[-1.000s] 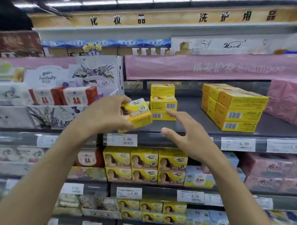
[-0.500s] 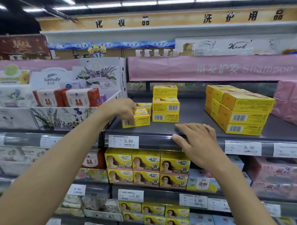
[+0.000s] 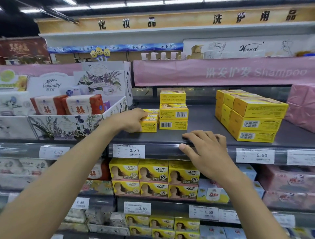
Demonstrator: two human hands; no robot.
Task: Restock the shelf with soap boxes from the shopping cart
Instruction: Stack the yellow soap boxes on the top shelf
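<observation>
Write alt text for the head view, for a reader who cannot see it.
The person's left hand holds a small yellow soap box on the grey shelf, beside a stack of three yellow boxes. The right hand rests on the shelf's front edge; a larger yellow stack stands further right.

Long ceiling lights (image 3: 182, 2) glow overhead. A yellow sign board (image 3: 187, 18) with dark characters tops the grey shelves (image 3: 204, 122); a pink banner (image 3: 170, 73) hangs beneath, and white price tags (image 3: 129, 151) line their front edges.

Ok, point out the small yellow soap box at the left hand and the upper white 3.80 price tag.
small yellow soap box (image 3: 150, 126): head view, front face.
upper white 3.80 price tag (image 3: 129, 151): head view, its centre.
</observation>
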